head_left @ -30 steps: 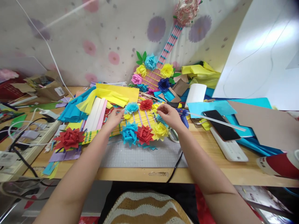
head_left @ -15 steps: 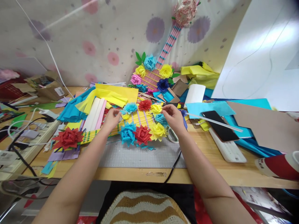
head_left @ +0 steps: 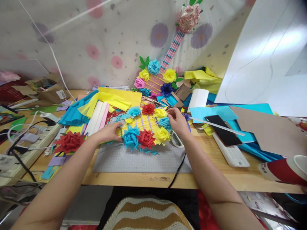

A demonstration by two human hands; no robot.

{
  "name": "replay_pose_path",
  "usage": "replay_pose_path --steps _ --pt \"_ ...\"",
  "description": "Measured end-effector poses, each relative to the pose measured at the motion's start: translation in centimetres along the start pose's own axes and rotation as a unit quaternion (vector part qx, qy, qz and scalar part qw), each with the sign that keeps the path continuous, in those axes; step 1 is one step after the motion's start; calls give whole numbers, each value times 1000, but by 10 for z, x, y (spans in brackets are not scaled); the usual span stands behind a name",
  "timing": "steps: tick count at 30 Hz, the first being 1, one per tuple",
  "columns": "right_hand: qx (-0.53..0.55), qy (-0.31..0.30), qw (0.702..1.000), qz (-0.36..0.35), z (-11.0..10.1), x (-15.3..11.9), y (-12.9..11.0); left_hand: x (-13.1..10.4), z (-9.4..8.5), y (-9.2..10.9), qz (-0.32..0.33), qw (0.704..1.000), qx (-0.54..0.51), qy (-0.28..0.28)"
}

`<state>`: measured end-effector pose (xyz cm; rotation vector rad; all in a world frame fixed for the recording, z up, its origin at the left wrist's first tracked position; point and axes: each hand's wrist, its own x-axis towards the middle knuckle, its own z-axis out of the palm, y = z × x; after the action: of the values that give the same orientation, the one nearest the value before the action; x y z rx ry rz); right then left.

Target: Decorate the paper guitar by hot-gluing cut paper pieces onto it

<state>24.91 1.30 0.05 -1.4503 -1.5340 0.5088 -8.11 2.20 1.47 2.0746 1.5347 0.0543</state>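
Observation:
A yellow craft guitar (head_left: 153, 125) lies across the grey cutting mat (head_left: 141, 161), trimmed with red, blue and yellow paper flowers. My left hand (head_left: 110, 131) is round its neck beside the body, thumb on the near edge and fingers on the far one. A large red paper flower (head_left: 70, 142) covers the end of that neck. At the body's right end, my right hand (head_left: 177, 120) has its fingertips pinched together by a yellow flower (head_left: 160, 112) and a blue flower (head_left: 165, 123). What they pinch, if anything, is too small to make out.
A pink flowered guitar (head_left: 171, 52) leans on the back wall. Scissors with pale handles (head_left: 177, 140) lie by my right wrist. Further right are a phone (head_left: 224, 129), a white glue stick (head_left: 216, 125) and a red-and-white paper cup (head_left: 284, 169). A power strip (head_left: 45, 140) with cables runs along the left.
My left hand has opened from a pinch above the guitar and come down and left onto its neck. My right hand stays pinched at nearly the same place.

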Motion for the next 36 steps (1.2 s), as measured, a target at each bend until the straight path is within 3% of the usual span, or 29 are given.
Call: replay_pose_path --steps 6,12,16,21,29,33,36 --pt "10 15 1000 -19 -5 0 -1 7 0 -4 29 999 38 3" --pt "0 31 999 11 -9 2 -4 3 -23 -12 63 997 40 -24" --pt "-18 3 999 35 -9 1 -1 -1 -36 -11 57 995 48 -66" --pt "-95 -72 990 70 -4 5 9 1 -36 -9 30 993 66 -91" --pt "-252 -162 953 40 11 46 10 5 -29 -8 13 993 78 -92" --pt "-295 -212 931 19 25 78 12 6 -42 -12 21 992 75 -101" --pt "-320 -246 915 3 38 98 15 6 -57 -15 35 998 24 -49"
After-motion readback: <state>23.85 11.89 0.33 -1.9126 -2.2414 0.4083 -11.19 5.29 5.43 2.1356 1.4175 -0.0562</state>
